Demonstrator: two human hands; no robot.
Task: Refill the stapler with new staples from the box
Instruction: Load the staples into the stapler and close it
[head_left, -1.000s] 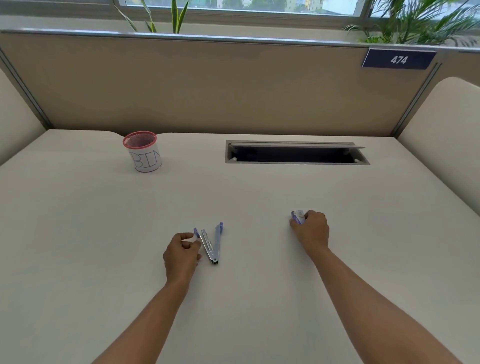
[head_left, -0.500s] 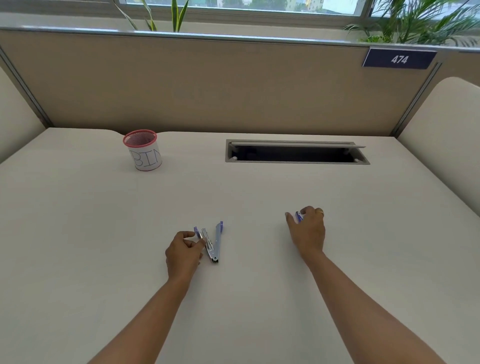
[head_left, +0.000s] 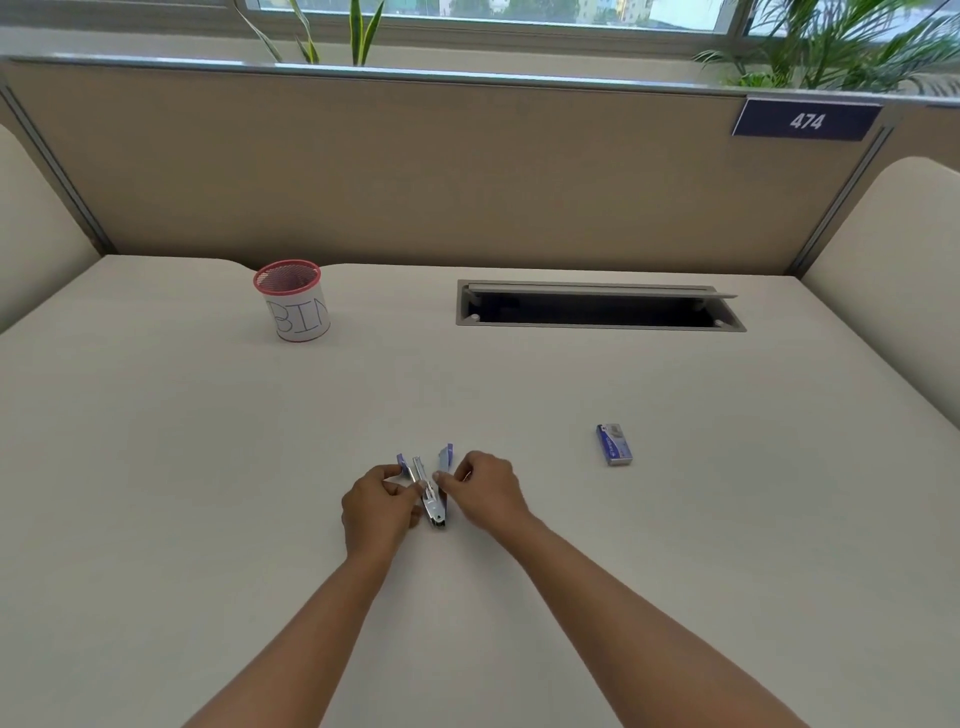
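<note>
While the left hand pinches the splayed stapler by its left arm, the right hand closes thumb and forefinger on the right arm; any staples between them are too small to see. They should slide in level. The box lies at three o'clock, well apart.
</note>
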